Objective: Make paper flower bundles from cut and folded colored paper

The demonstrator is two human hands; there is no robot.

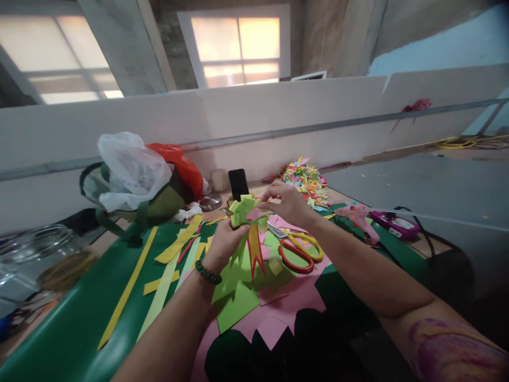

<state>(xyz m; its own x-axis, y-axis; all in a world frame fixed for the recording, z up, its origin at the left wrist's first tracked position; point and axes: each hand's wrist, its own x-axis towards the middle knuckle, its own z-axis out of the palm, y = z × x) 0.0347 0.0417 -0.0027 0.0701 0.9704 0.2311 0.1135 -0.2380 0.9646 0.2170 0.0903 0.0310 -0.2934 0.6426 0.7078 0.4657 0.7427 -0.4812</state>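
Note:
My left hand (228, 241), with a dark beaded bracelet at the wrist, grips a paper rosette (242, 211) of green and yellow loops with some pink in it. From its underside hang orange paper ribbon tails (254, 249) edged in red. At the rosette's right edge is my right hand (284, 199), thumb and fingers pinched together; whatever is between them is hidden. Scissors (300, 249) with red and yellow handles lie just below that hand. Green paper sheets (234, 297) and pink paper (314, 297) spread out beneath both hands.
Yellow paper strips (131, 286) lie at left on the green table cover (83, 313). A bag (167, 193) holding white plastic stands behind them, near a phone (238, 183). Colourful paper flowers (304, 178) are heaped at the back; a pink glue gun (360, 217) lies right.

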